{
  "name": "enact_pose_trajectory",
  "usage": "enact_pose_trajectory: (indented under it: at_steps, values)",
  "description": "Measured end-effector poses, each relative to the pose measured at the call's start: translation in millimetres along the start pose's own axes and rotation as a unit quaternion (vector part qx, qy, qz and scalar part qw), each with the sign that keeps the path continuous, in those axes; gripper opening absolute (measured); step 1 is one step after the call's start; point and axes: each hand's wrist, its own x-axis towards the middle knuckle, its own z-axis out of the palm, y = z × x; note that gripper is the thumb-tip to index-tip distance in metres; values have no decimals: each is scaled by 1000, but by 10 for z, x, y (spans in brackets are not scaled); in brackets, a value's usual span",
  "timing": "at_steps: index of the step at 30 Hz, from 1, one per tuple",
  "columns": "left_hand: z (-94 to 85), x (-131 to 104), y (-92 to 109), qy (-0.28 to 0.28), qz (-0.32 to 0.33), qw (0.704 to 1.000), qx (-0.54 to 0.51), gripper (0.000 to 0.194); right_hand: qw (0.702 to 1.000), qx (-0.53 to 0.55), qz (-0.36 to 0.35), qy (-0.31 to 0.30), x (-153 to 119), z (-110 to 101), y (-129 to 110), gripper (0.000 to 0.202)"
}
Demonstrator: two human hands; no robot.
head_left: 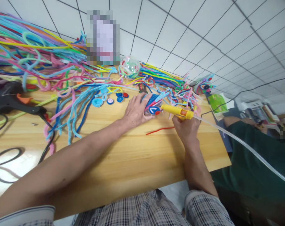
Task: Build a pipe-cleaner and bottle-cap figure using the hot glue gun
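My left hand is wrapped round a rounded craft piece covered in blue and pink pipe cleaners, with a blue, white and red coil on its front. In my right hand is a yellow glue gun, its nozzle pointing left, close to the piece. A long clear glue stick sticks out of the gun's back. Below the gun lies a red pipe cleaner. Left of my left hand are small coiled discs in blue, red and white, and a light blue coil.
Heaped pipe cleaners cover the table's back left. A black clamp-like tool and black cables lie left. A clear ball stands at the back by the tiled wall. Another person in a dark green shirt sits right.
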Motion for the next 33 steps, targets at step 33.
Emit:
enact_pose_trajectory:
  at_steps: [33]
  values:
    - [31,-3,-15,16,13,1000,7,107,1000,8,-5,1,-21,23,11,29]
